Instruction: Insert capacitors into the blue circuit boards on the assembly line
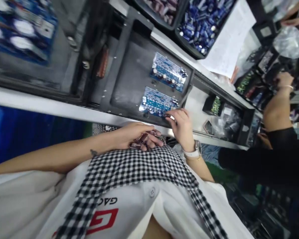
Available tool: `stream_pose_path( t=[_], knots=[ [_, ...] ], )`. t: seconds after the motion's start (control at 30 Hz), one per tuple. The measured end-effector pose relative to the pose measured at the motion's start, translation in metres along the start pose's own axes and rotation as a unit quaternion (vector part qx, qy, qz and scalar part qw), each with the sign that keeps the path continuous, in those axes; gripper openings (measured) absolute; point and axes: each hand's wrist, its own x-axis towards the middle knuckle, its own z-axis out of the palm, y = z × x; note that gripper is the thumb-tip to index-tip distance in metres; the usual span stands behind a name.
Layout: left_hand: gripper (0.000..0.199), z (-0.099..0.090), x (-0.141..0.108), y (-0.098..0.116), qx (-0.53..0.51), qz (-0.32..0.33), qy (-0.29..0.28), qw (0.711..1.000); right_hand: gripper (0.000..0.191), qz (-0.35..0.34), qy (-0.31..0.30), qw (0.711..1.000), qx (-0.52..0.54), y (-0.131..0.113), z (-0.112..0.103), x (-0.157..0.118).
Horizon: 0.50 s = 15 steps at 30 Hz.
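Observation:
My left hand is curled, palm up, at the front of my apron and holds several brown cylindrical capacitors. Between the thumb and fingertips of my right hand is one small dark capacitor, held at the lower right edge of the nearer blue circuit board. Whether its leads touch the board I cannot tell. A second circuit board with a few round white-topped parts lies just beyond it. Both boards are in a black tray-like carrier.
Behind the carrier stand a bin of blue capacitors and a bin of brown capacitors. A larger blue board lies at the left. At the right are a small box of green parts and a co-worker's arm.

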Motion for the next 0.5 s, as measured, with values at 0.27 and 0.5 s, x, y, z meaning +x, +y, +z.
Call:
stream_pose_path(
  t=[0.27, 0.5],
  knots=[
    [0.027, 0.004, -0.003, -0.001, 0.049, 0.09, 0.026, 0.994, 0.019, 0.0, 0.012, 1.0, -0.011, -0.001, 0.015, 0.006],
    [0.018, 0.004, -0.005, -0.005, -0.01, 0.114, 0.019, 0.993, 0.021, -0.008, -0.012, 0.999, -0.049, -0.002, 0.012, 0.005]
  ],
)
